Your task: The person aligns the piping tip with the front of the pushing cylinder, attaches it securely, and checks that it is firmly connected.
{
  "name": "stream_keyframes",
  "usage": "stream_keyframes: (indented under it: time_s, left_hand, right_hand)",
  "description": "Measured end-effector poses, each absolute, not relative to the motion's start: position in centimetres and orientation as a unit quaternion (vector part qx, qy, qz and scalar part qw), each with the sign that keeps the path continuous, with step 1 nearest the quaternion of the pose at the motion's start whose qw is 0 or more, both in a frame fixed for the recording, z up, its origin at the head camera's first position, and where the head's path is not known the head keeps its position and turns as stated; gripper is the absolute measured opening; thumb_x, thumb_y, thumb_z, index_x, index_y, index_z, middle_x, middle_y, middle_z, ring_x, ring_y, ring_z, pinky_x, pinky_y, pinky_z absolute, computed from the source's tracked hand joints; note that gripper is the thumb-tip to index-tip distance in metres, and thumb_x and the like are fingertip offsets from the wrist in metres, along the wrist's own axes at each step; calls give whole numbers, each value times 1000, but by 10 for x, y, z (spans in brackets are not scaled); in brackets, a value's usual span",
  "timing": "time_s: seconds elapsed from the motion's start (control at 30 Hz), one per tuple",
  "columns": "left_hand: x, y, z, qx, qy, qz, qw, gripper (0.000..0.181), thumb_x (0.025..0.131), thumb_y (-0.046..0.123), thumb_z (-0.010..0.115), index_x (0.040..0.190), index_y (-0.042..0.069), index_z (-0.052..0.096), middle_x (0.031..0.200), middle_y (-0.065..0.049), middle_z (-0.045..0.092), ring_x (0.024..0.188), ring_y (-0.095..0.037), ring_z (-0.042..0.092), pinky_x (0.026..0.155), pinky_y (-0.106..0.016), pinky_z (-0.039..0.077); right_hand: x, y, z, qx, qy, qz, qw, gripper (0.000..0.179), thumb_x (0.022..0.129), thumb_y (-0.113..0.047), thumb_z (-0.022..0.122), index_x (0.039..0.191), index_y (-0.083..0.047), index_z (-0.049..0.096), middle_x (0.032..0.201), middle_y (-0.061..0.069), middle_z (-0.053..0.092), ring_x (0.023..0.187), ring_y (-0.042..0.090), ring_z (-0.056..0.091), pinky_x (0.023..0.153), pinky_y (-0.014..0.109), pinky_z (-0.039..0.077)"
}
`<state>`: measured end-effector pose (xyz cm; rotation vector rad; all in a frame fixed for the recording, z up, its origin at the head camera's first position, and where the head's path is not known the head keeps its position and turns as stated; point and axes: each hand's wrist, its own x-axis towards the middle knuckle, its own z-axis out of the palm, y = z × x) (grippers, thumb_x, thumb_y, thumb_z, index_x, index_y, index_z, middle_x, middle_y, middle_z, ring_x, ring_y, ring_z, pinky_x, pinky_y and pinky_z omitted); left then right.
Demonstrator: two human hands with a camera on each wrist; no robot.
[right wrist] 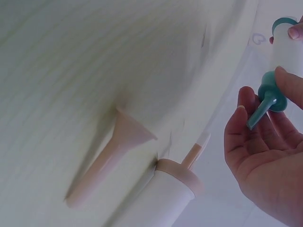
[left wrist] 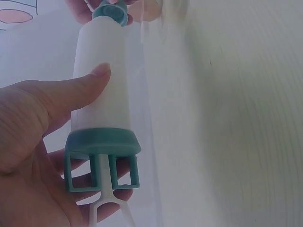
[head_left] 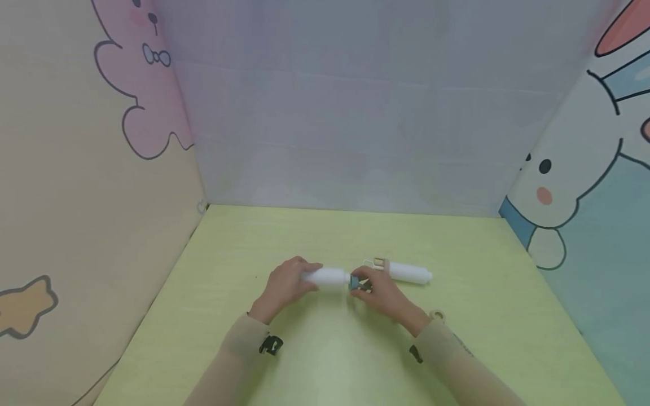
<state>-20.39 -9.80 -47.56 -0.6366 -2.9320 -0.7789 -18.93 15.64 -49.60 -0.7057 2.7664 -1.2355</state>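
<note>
A white syringe-like tube (head_left: 327, 276) is gripped by my left hand (head_left: 286, 285), its tip pointing right. In the left wrist view my thumb lies along the white barrel (left wrist: 102, 52), above a teal collar (left wrist: 102, 141) with two square finger loops. A white forked plunger rod (left wrist: 105, 184) comes out through that collar. My right hand (head_left: 381, 290) pinches a teal nozzle (head_left: 354, 282) right at the tube's tip. The right wrist view shows the nozzle's narrow spout (right wrist: 261, 112) pointing away from the tube, over my curled fingers.
A second white tube (head_left: 410, 273) with a beige collar (head_left: 382, 266) lies on the yellow-green table (head_left: 335, 361), just beyond my right hand. A beige funnel-shaped nozzle (right wrist: 113, 151) lies near my right wrist. Cartoon-printed walls (head_left: 325, 113) enclose the table's back and sides.
</note>
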Motion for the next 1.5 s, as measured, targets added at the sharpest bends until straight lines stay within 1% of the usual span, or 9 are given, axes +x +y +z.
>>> stream_keyframes:
  time_s: [0.1, 0.33, 0.5, 0.63, 0.9, 1.17, 1.3, 1.5]
  left_hand:
    - [-203, -97, -476, -205, -945, -254, 23, 47, 73, 28, 83, 118, 20, 70, 106, -8, 64, 87, -24, 61, 64, -38, 50]
    - [-202, -97, -480, -213, -941, -262, 23, 47, 73, 27, 84, 117, 19, 70, 106, -8, 64, 86, -24, 61, 65, -38, 50]
    - [-200, -95, -481, -219, -941, -256, 25, 48, 72, 27, 84, 117, 19, 70, 105, -9, 65, 87, -24, 61, 66, -39, 50]
    - [-199, -92, -481, -223, -940, -255, 26, 47, 72, 27, 84, 116, 18, 71, 105, -9, 65, 87, -24, 61, 66, -39, 50]
    - [-200, -88, -484, -223, -943, -244, 19, 47, 74, 30, 83, 118, 21, 70, 104, -6, 64, 85, -21, 60, 64, -36, 49]
    - [-200, -85, -483, -230, -941, -249, 20, 45, 75, 28, 82, 117, 20, 70, 105, -7, 64, 85, -22, 60, 65, -37, 49]
    - [-200, -84, -484, -229, -940, -252, 11, 45, 75, 29, 82, 118, 20, 70, 105, -7, 64, 86, -22, 60, 65, -37, 49]
    - [-202, -84, -487, -229, -940, -254, 6, 46, 75, 30, 82, 119, 22, 70, 105, -5, 64, 87, -21, 60, 67, -37, 49]
  right_hand:
    - [-190, 158, -496, -226, 893, -388, 12, 31, 83, -11, 75, 111, -7, 63, 101, 2, 66, 82, 17, 64, 73, 32, 52]
    - [-190, 159, -495, -227, 895, -384, 8, 31, 83, -10, 75, 111, -7, 62, 103, 4, 66, 84, 20, 64, 73, 33, 52]
    - [-192, 160, -497, -225, 895, -385, 8, 31, 82, -10, 75, 111, -8, 62, 103, 3, 66, 82, 17, 64, 72, 30, 52]
    - [-193, 160, -497, -235, 890, -390, 3, 30, 82, -9, 76, 109, -7, 63, 103, 4, 67, 81, 18, 65, 72, 31, 52]
    - [-194, 160, -499, -243, 888, -391, 5, 30, 81, -8, 76, 108, -7, 64, 102, 4, 66, 79, 17, 64, 69, 27, 52]
    - [-193, 163, -499, -221, 887, -405, 15, 31, 80, -10, 77, 109, -9, 64, 103, 2, 66, 83, 17, 64, 72, 31, 52]
    - [-193, 165, -500, -211, 884, -418, 20, 31, 80, -10, 77, 108, -10, 65, 103, 2, 66, 83, 17, 65, 72, 35, 53]
    - [-192, 166, -498, -196, 877, -438, 30, 32, 78, -11, 79, 107, -10, 66, 103, 2, 66, 85, 17, 65, 72, 32, 53]
